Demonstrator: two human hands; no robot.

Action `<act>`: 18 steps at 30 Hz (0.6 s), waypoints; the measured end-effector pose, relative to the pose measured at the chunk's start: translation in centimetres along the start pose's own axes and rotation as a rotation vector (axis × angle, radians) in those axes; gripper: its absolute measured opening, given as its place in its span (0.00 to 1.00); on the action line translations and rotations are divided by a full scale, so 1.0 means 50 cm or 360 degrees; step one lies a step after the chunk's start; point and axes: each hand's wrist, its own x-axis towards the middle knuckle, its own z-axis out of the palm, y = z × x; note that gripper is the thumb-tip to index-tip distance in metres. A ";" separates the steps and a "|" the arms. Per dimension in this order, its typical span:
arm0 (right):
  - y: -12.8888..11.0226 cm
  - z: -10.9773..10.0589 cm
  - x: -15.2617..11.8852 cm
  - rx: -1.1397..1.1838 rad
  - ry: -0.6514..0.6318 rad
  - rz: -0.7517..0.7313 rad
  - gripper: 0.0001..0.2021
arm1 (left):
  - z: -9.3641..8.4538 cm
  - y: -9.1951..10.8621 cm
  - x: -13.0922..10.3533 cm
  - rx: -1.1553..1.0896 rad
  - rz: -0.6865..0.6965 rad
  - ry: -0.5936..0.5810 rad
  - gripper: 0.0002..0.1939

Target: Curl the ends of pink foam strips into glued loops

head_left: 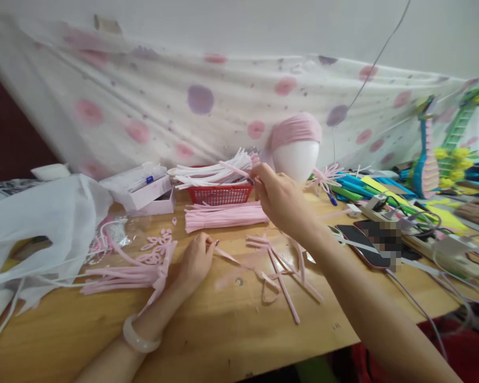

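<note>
My left hand [197,258], with a white bangle on its wrist, rests low over the table. Its fingers pinch the end of a thin pink strip [232,257], which runs right towards loose pink strips and stems. My right hand [278,199] is raised near the right end of a red basket [221,195]. Its fingers are closed around the end of a pale pipe cleaner [235,169] that slants up to the left. White pipe cleaners [207,174] fill the basket. A bundle of pink pipe cleaners [223,219] lies before it. Loose pink pipe cleaners [284,287] lie between my arms.
Pink loops [158,246] and a tied pink bunch [123,277] lie left. White boxes [155,194] stand behind them. A white head form [296,159] wears a pink band. Phones [363,247], power strips [435,244] and another person's hand [477,211] are at right.
</note>
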 end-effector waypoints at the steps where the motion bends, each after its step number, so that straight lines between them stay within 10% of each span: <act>1: 0.007 0.002 -0.009 0.0061 -0.0062 0.0067 0.08 | 0.001 0.002 0.002 -0.0086 0.0002 -0.0021 0.05; 10: 0.042 -0.006 -0.064 0.0238 -0.0311 0.0300 0.08 | -0.009 0.020 -0.012 -0.0279 0.0135 -0.0112 0.04; 13: 0.012 -0.065 -0.145 0.0195 -0.1020 0.0243 0.05 | -0.010 0.018 -0.009 -0.0199 0.0131 -0.0156 0.04; 18: -0.004 -0.099 -0.276 -0.0143 -0.1649 0.0268 0.15 | -0.007 0.018 -0.003 -0.0137 0.0087 -0.0190 0.05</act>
